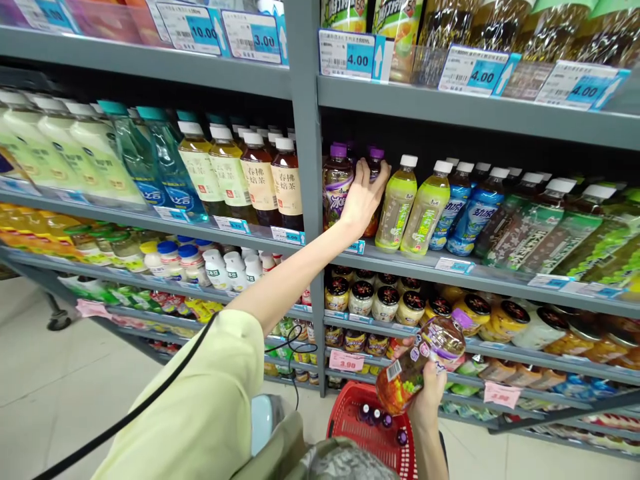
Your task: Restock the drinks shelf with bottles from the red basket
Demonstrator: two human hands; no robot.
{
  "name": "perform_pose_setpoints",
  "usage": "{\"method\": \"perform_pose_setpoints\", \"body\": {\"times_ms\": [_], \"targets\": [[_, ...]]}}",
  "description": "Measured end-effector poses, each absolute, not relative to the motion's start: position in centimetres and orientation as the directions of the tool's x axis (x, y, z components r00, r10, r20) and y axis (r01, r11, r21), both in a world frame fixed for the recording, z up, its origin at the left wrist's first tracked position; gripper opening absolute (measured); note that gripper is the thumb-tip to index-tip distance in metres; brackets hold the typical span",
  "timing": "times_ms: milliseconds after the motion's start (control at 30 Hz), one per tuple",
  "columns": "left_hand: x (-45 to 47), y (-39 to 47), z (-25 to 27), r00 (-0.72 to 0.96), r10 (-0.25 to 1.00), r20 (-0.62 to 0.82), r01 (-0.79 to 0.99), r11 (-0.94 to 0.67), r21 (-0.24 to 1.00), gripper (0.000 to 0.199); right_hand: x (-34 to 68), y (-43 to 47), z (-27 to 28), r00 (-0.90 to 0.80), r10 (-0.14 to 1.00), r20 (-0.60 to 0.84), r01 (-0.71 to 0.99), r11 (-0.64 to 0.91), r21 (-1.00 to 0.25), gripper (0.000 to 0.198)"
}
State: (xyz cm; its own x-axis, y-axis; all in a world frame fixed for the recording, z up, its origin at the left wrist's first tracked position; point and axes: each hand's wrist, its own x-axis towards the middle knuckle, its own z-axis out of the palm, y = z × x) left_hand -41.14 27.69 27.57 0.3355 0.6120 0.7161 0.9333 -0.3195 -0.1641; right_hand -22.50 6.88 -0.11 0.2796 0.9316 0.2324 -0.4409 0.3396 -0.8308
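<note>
My left hand (364,197) reaches into the middle shelf. Its fingers wrap round the upper part of a dark bottle with a purple cap (376,153), which the hand largely hides. Just left of it stands another purple-capped drink bottle (339,190) with a purple label. Lower down, my right hand (431,390) is closed on a grape drink bottle (423,363), tilted, its purple cap pointing up and right. That bottle is above a red shopping basket (345,400), in which several dark bottles with white or purple caps lie.
Green-yellow bottles (397,203) stand right of my left hand, with blue-labelled bottles (475,213) beyond. A grey shelf post (306,133) rises on the left. Jars (387,301) fill the shelf below. A black cord (135,417) crosses my sleeve. Price tags line the shelf edges.
</note>
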Motion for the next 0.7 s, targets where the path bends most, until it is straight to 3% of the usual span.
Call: {"method": "perform_pose_setpoints", "body": {"times_ms": [367,567,700], "targets": [[-40.9,28.4,27.2,0.354,0.584,0.730,0.926,-0.330,-0.184,0.065,-22.5,6.4,-0.2,0.320,0.917,0.239,-0.413,0.362,-0.836,0.056],[-41.5,23.1,28.3,0.418,0.583,0.697,0.903,-0.348,-0.251,0.055,-22.6,6.6,-0.5,0.297,0.928,0.224,-0.414,0.337,-0.846,0.053],[-42.6,17.2,29.3,0.201,0.695,0.690,0.963,-0.268,-0.011,0.037,-23.0,7.0,0.0,0.258,0.946,0.197,-0.383,0.287,-0.878,0.046]]}}
